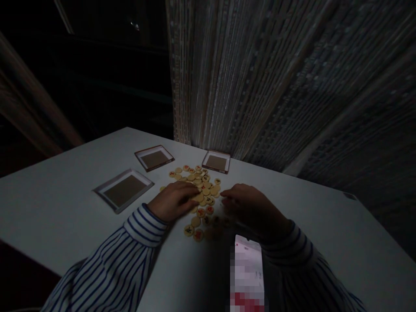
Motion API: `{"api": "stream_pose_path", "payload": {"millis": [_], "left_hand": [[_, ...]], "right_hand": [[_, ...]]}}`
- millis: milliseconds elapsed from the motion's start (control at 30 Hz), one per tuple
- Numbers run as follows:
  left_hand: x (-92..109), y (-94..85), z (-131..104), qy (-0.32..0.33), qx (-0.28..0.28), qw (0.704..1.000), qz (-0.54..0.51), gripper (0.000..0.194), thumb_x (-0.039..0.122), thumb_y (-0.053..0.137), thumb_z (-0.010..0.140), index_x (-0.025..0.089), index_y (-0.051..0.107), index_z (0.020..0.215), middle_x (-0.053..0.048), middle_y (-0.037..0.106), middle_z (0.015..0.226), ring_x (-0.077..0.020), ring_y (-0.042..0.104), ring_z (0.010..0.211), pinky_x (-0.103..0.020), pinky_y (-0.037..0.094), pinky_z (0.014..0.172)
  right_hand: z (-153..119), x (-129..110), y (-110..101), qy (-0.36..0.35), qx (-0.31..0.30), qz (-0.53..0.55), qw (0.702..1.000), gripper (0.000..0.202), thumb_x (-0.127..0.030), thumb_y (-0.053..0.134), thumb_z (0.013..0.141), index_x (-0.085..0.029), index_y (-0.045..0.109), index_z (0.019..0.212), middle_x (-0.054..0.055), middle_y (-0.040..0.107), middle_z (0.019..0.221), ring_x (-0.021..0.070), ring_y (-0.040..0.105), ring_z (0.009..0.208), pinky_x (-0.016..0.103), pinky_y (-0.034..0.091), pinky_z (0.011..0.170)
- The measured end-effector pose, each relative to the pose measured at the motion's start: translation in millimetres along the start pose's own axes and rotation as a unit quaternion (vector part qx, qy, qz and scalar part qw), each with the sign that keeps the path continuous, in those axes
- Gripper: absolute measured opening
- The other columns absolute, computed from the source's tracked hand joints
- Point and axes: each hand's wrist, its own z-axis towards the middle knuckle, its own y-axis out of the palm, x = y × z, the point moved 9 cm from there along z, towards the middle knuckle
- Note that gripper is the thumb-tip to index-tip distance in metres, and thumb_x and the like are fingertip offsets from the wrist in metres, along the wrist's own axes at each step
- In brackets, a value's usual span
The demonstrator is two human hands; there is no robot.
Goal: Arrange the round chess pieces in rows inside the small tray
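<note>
Left hand point(173, 200) lies flat, fingers spread, on the loose heap of round game pieces point(199, 190) at frame centre; right hand point(251, 208) curls beside the heap, its grasp indistinct. Three shallow trays point(123, 190), upper left and centre, hold no pieces: sorting appears barely begun. A phone point(248, 273) lies below.

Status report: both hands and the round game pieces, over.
Left hand flat on the pile of round pieces. Right hand at pile's edge, fingers curled, grip unclear. Three shallow trays beyond, not blocking.
</note>
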Motion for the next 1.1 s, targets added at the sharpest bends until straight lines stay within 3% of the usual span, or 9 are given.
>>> {"api": "stream_pose_path", "payload": {"millis": [200, 467, 833, 1100], "left_hand": [[13.1, 1.1, -9.2, 0.019, -0.049, 0.998, -0.023, 0.023, 0.032, 0.052, 0.085, 0.018, 0.068, 0.092, -0.009, 0.064, 0.097, -0.0205, 0.058, 0.093, -0.035, 0.046, 0.084], [25.5, 4.8, -10.4, 0.016, -0.083, 0.996, 0.028, 0.022, 0.028, 0.054, 0.083, 0.015, 0.066, 0.097, -0.010, 0.064, 0.095, -0.0226, 0.057, 0.091, -0.037, 0.046, 0.080], [27.6, 17.6, -10.1, 0.008, -0.106, 0.993, 0.059, 0.026, 0.038, 0.059, 0.082, 0.016, 0.067, 0.093, -0.009, 0.064, 0.094, -0.0235, 0.055, 0.091, -0.038, 0.042, 0.081], [27.0, 22.3, -10.2, -0.005, -0.131, 0.989, 0.064, 0.026, 0.037, 0.063, 0.079, 0.017, 0.066, 0.096, -0.008, 0.065, 0.093, -0.0244, 0.055, 0.091, -0.038, 0.041, 0.079]], "right_hand": [[-6.5, -7.5, 29.0, -0.018, -0.084, 0.003, 0.996, 0.021, -0.021, 0.050, 0.085, -0.021, 0.065, 0.100, 0.005, 0.064, 0.082, 0.0151, 0.056, 0.073, 0.026, 0.039, 0.064], [-3.1, -25.4, 53.8, -0.005, -0.196, -0.029, 0.980, 0.017, -0.027, 0.052, 0.087, -0.020, 0.065, 0.095, 0.005, 0.067, 0.085, 0.0152, 0.059, 0.073, 0.026, 0.035, 0.061], [-0.8, -26.0, 66.7, 0.013, -0.211, -0.031, 0.977, 0.018, -0.026, 0.048, 0.089, -0.018, 0.064, 0.088, 0.005, 0.066, 0.087, 0.0158, 0.060, 0.075, 0.028, 0.036, 0.063], [-0.6, -27.0, 70.1, 0.004, -0.208, -0.022, 0.978, 0.016, -0.024, 0.049, 0.088, -0.019, 0.064, 0.092, 0.004, 0.067, 0.091, 0.0165, 0.060, 0.077, 0.029, 0.037, 0.066]]}}
